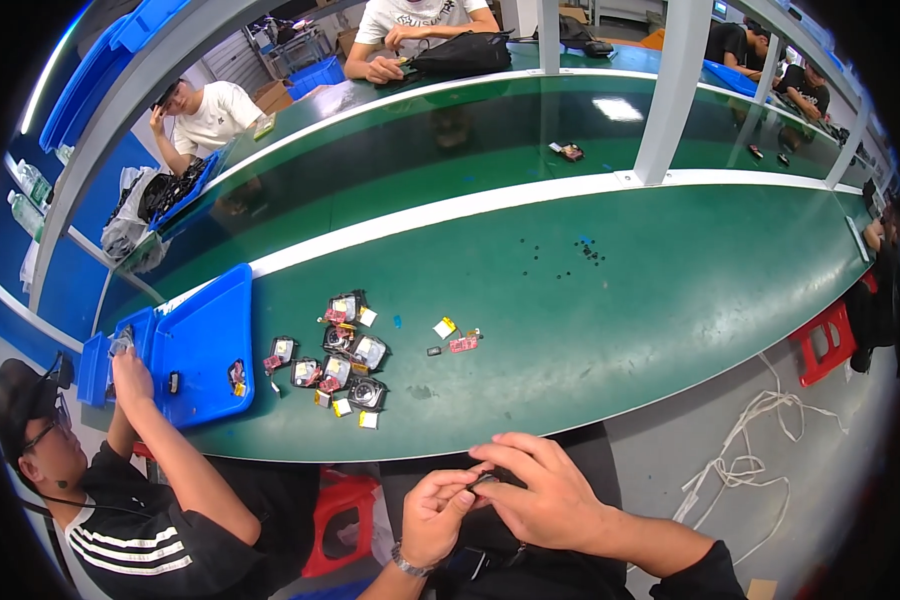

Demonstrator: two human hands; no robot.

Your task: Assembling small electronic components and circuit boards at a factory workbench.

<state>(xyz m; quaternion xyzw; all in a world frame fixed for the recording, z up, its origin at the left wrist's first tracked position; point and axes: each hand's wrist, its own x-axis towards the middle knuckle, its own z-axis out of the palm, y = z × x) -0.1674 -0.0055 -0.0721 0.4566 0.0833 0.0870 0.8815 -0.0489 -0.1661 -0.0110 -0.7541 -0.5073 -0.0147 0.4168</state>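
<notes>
Just off the table's near edge, my hands meet over a small black part (483, 479) whose kind I cannot make out. My left hand (436, 512), with a metal watch at the wrist, pinches it. My right hand (555, 497) closes thumb and fingertips on it from the other side, its upper fingers bent above and partly hiding it. Beyond them on the green table (570, 330) lie a red circuit board (464, 343), a silver-and-yellow battery (444, 327) and a small dark piece (433, 351). To their left sits a cluster of opened black housings (367, 392) with boards and batteries.
Tiny black pieces (592, 251) are scattered farther back. A blue tray (210, 330) stands at left, where a co-worker's hand (130, 375) reaches over smaller bins. Grey posts (673, 95) rise behind. Red stools (342, 525) and white cable (735, 465) are by the floor.
</notes>
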